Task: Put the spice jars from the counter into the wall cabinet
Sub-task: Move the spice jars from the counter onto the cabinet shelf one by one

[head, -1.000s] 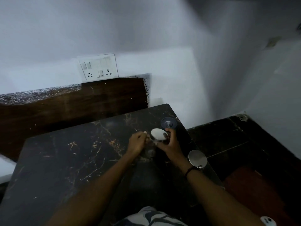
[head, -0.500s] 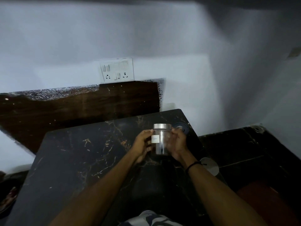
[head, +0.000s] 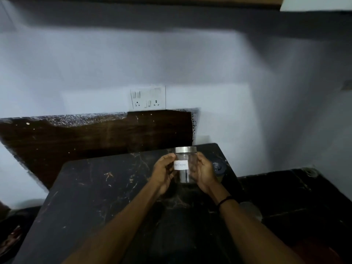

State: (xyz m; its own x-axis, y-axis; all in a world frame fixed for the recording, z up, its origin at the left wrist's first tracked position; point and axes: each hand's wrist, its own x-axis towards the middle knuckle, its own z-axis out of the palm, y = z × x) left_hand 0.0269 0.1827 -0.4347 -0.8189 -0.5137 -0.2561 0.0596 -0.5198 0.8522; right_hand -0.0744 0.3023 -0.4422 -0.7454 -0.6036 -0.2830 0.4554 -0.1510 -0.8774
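Since a second earlier, the spice jar (head: 185, 166) had come up off the tabletop (head: 99, 189), upright. Both my hands gripped it, left hand (head: 165, 171) and right hand (head: 203, 171) curled round its sides, label facing me.

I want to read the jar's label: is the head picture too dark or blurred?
Head view: dim overall, dark marble counter nearly black; the clear glass jar with steel lid, held between left hand and right hand, is fairly sharp; its white label reads "Pepper", the first word smeared.
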